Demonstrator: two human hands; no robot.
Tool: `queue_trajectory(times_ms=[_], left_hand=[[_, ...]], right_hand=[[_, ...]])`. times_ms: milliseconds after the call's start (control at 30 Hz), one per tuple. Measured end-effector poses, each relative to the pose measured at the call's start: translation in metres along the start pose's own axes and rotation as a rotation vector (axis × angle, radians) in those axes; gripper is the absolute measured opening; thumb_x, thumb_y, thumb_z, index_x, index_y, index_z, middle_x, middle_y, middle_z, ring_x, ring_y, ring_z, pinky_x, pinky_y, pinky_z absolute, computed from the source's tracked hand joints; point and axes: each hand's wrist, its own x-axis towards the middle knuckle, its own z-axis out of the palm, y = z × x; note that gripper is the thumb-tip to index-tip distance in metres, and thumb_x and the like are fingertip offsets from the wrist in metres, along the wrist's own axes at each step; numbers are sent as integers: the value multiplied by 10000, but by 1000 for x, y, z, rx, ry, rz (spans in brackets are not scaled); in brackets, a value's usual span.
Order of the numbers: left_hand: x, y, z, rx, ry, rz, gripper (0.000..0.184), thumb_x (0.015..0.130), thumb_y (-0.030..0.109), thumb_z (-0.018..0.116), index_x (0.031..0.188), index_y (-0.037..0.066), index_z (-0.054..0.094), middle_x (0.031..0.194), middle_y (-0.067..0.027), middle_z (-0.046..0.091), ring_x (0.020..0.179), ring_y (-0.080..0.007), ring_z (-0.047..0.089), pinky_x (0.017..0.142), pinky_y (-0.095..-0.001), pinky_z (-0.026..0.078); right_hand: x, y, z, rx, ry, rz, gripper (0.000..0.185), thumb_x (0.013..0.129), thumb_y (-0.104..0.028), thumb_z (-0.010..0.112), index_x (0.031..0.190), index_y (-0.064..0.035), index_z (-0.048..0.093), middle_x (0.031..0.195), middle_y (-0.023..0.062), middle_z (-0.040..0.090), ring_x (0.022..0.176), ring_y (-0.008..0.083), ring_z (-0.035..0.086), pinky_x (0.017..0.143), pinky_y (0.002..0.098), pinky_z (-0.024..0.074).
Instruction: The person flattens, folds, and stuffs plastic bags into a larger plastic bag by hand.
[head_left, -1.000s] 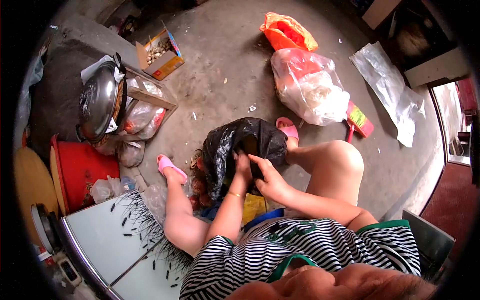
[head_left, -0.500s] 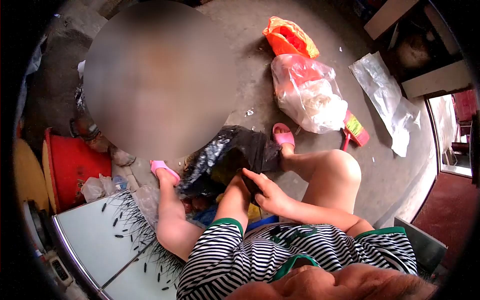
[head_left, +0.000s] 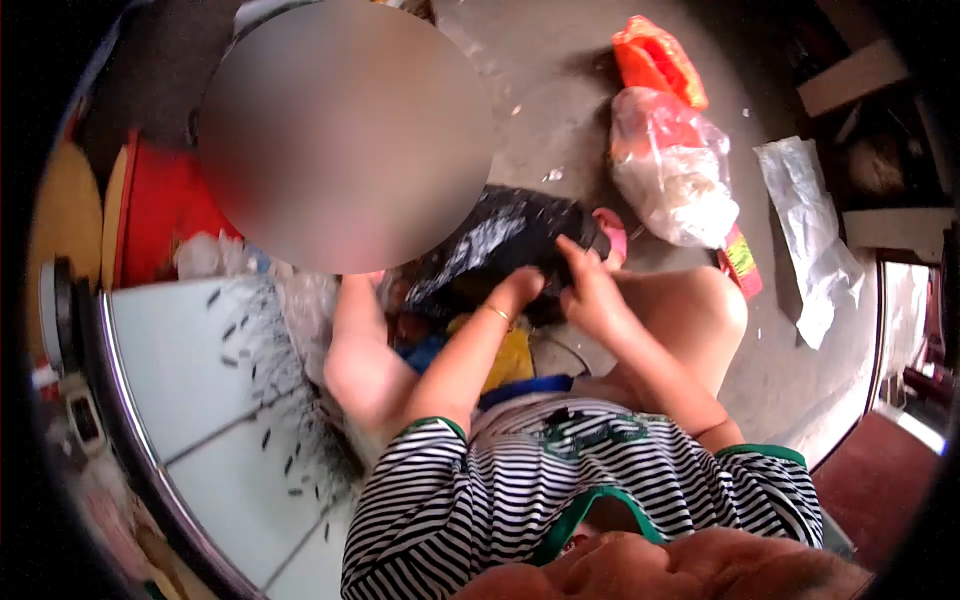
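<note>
a black plastic bag (head_left: 530, 225) lies slack on the floor (head_left: 555, 140) between the person's legs, its folds spread out in front of both hands. the left hand (head_left: 518, 290) is at the bag's near side, fingers bent; blur and dark plastic hide the tips, so one cannot tell whether it has hold of anything. the right hand (head_left: 597, 297) is partly open, index finger stretched over the bag and thumb standing off from it, with no grip to be seen.

the step in hand appears to be working at the bag with both hands. it would be done well with the left hand steadying the near edge and the right spreading the folds, moving slowly, since thin plastic probably clings and tears under a hard pull. fingertips flat against the film would be safer than nails. it also seems wise to keep the bag's loose edge clear of the pink slipper (head_left: 611, 232) just beyond it and the yellow thing (head_left: 512, 358) lying nearer the body.
</note>
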Motion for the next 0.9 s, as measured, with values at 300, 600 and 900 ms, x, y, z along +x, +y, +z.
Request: queue_trajectory(times_ms=[300,600,900], left_hand=[[-209,-60,-84,-594,528,235,337,845,92,555,1166,-4,523,1066,-171,596,949,-237,595,828,-320,470],[-445,-219,-35,-755,1488,-460,241,897,74,503,1124,10,553,978,-72,625,870,-137,575,796,-260,447],[-437,-310,155,-398,919,-912,836,715,324,676,1392,78,252,1361,-271,334,1232,-361,392,978,-430,361]], right_hand=[[-5,28,9,-119,20,13,604,669,-2,569,1260,-41,449,1115,236,516,1109,352,471,992,423,324],[5,34,8,-326,-143,-60,544,704,-18,479,1246,-65,473,1194,198,500,1144,339,447,1012,393,329],[22,19,11,-530,-197,-158,594,757,-112,562,1319,-57,377,1256,194,469,1138,382,434,988,416,346]])
